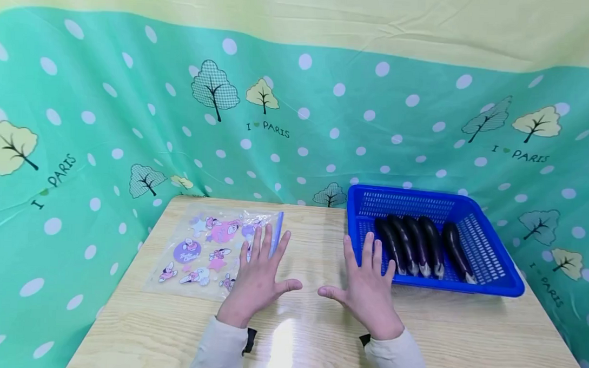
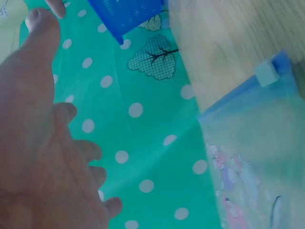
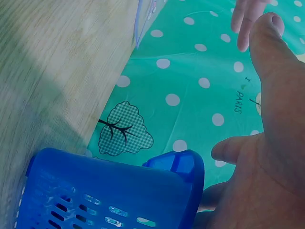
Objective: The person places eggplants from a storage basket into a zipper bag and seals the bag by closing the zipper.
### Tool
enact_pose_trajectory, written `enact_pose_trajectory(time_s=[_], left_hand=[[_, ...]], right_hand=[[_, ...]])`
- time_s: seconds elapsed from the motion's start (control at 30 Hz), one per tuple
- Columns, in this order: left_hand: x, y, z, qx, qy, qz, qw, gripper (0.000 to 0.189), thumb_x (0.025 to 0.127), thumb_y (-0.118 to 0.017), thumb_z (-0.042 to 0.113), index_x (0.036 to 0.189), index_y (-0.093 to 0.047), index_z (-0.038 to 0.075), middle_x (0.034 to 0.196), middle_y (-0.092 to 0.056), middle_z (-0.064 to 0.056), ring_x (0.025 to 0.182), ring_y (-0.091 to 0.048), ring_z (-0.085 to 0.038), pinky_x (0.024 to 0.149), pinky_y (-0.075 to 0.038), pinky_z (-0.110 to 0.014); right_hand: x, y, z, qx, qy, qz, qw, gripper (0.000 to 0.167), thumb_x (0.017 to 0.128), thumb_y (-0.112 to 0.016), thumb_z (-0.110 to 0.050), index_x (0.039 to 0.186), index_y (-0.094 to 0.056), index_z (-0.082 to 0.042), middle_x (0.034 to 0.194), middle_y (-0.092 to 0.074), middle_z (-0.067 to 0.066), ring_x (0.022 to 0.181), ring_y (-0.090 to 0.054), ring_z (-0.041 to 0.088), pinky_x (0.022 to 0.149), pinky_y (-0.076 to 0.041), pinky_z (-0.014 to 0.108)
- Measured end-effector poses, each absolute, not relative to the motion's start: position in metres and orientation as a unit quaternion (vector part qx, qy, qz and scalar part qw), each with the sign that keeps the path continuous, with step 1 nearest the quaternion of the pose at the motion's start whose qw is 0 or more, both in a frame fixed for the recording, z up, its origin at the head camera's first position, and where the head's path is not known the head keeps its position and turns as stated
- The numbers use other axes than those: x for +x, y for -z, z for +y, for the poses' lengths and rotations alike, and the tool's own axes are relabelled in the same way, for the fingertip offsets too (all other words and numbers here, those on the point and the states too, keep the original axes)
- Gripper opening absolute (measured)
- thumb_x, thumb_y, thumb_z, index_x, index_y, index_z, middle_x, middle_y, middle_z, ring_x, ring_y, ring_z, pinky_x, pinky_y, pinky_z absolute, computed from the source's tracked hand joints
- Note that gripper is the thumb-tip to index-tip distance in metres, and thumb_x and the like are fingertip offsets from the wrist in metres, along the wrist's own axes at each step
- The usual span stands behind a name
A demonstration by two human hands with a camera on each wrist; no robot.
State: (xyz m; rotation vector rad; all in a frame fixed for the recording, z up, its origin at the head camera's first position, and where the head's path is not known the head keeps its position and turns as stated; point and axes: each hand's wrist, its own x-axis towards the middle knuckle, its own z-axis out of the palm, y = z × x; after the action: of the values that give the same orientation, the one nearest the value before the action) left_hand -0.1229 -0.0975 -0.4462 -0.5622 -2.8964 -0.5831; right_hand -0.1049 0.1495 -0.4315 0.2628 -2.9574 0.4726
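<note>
Both hands are held out palm down above the table, fingers spread, thumbs pointing toward each other. In the head view the left hand (image 1: 257,283) overlaps the right part of a clear zip bag (image 1: 179,275) printed with pink and purple cartoon figures. A pale slider sits on the bag's blue zip edge (image 2: 267,74) in the left wrist view. The right hand (image 1: 369,289) is at the left front of a blue plastic basket (image 1: 495,286). Inside the basket lie several dark purple eggplants (image 1: 431,243), side by side. Neither hand holds anything.
The light wood-grain table (image 1: 312,244) carries the bag at left and the basket at right. A green dotted cloth (image 1: 275,167) with tree prints hangs behind and at both sides. Light glares on the table's front (image 1: 283,346).
</note>
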Motion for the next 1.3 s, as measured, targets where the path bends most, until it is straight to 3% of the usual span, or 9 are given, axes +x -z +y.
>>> enact_pose_trajectory(time_s=[0.3,0.43,0.6,0.73,0.87,0.93,1.0,1.1,1.3], left_hand=[[-0.131,0.463,-0.107,-0.12,0.227,-0.965,0.049,0.099,0.09,-0.074,0.047,0.163,-0.017,0.011,0.164,-0.004,-0.028,0.15,-0.006,-0.047,0.112,-0.013,-0.074],[-0.132,0.472,-0.108,-0.09,0.223,-0.97,0.015,0.088,0.095,-0.071,0.039,0.16,-0.023,0.003,0.161,-0.016,-0.032,0.146,-0.019,-0.051,0.107,-0.022,-0.077],[-0.133,0.483,-0.111,-0.053,0.227,-0.971,-0.043,0.077,0.097,-0.062,0.018,0.159,-0.02,-0.002,0.159,-0.022,-0.032,0.144,-0.026,-0.05,0.104,-0.026,-0.077],[-0.137,0.488,-0.116,-0.052,0.217,-0.974,-0.025,0.064,0.095,-0.057,0.008,0.153,-0.033,-0.006,0.152,-0.036,-0.033,0.138,-0.037,-0.051,0.098,-0.036,-0.076],[-0.142,0.49,-0.12,-0.056,0.207,-0.976,0.024,0.035,0.094,-0.059,0.005,0.126,-0.061,-0.009,0.136,-0.055,-0.031,0.126,-0.053,-0.046,0.085,-0.049,-0.071],[-0.144,0.492,-0.122,-0.055,0.204,-0.976,0.044,0.019,0.094,-0.058,0.006,0.106,-0.066,-0.007,0.116,-0.066,-0.027,0.109,-0.063,-0.044,0.075,-0.053,-0.066],[-0.145,0.492,-0.123,-0.054,0.206,-0.975,0.059,0.013,0.095,-0.058,0.007,0.093,-0.064,-0.004,0.092,-0.068,-0.021,0.086,-0.068,-0.039,0.066,-0.055,-0.061],[-0.145,0.491,-0.124,-0.052,0.213,-0.974,0.062,0.017,0.098,-0.059,0.009,0.083,-0.057,0.002,0.067,-0.052,-0.006,0.057,-0.056,-0.026,0.053,-0.053,-0.05],[-0.146,0.49,-0.126,-0.03,0.237,-0.97,0.047,0.024,0.097,-0.061,0.011,0.076,-0.05,0.008,0.064,-0.046,-0.002,0.051,-0.045,-0.018,0.045,-0.046,-0.037]], right_hand=[[-0.104,0.43,0.154,0.081,-0.167,-0.98,0.077,0.121,0.073,-0.075,-0.071,0.162,-0.02,-0.012,0.162,0.001,0.033,0.148,0.001,0.052,0.104,-0.01,0.083],[-0.105,0.43,0.156,0.078,-0.166,-0.98,0.074,0.119,0.076,-0.068,-0.075,0.162,-0.018,-0.012,0.163,0.002,0.033,0.148,0.0,0.052,0.105,-0.01,0.082],[-0.106,0.429,0.158,0.074,-0.163,-0.982,0.063,0.115,0.08,-0.068,-0.071,0.163,-0.015,-0.012,0.163,0.005,0.031,0.148,0.002,0.051,0.105,-0.011,0.082],[-0.106,0.428,0.159,0.071,-0.168,-0.982,0.056,0.111,0.084,-0.069,-0.067,0.163,-0.015,-0.011,0.163,0.007,0.03,0.148,0.003,0.051,0.105,-0.009,0.082],[-0.106,0.427,0.159,0.07,-0.178,-0.98,0.052,0.109,0.085,-0.066,-0.068,0.163,-0.016,-0.011,0.163,0.006,0.03,0.149,0.003,0.051,0.106,-0.008,0.081],[-0.106,0.426,0.159,0.069,-0.181,-0.98,0.047,0.109,0.085,-0.064,-0.07,0.163,-0.015,-0.011,0.163,0.006,0.03,0.148,0.002,0.051,0.106,-0.007,0.081],[-0.106,0.426,0.159,0.069,-0.181,-0.98,0.045,0.108,0.086,-0.063,-0.07,0.163,-0.016,-0.01,0.163,0.004,0.031,0.148,0.001,0.051,0.106,-0.008,0.081],[-0.106,0.426,0.16,0.067,-0.179,-0.981,0.045,0.106,0.087,-0.064,-0.068,0.162,-0.017,-0.009,0.163,0.003,0.032,0.148,0.0,0.052,0.105,-0.008,0.081],[-0.109,0.426,0.166,0.053,-0.166,-0.983,0.053,0.094,0.091,-0.066,-0.059,0.159,-0.029,-0.006,0.158,-0.017,0.037,0.146,-0.012,0.055,0.105,-0.008,0.081]])
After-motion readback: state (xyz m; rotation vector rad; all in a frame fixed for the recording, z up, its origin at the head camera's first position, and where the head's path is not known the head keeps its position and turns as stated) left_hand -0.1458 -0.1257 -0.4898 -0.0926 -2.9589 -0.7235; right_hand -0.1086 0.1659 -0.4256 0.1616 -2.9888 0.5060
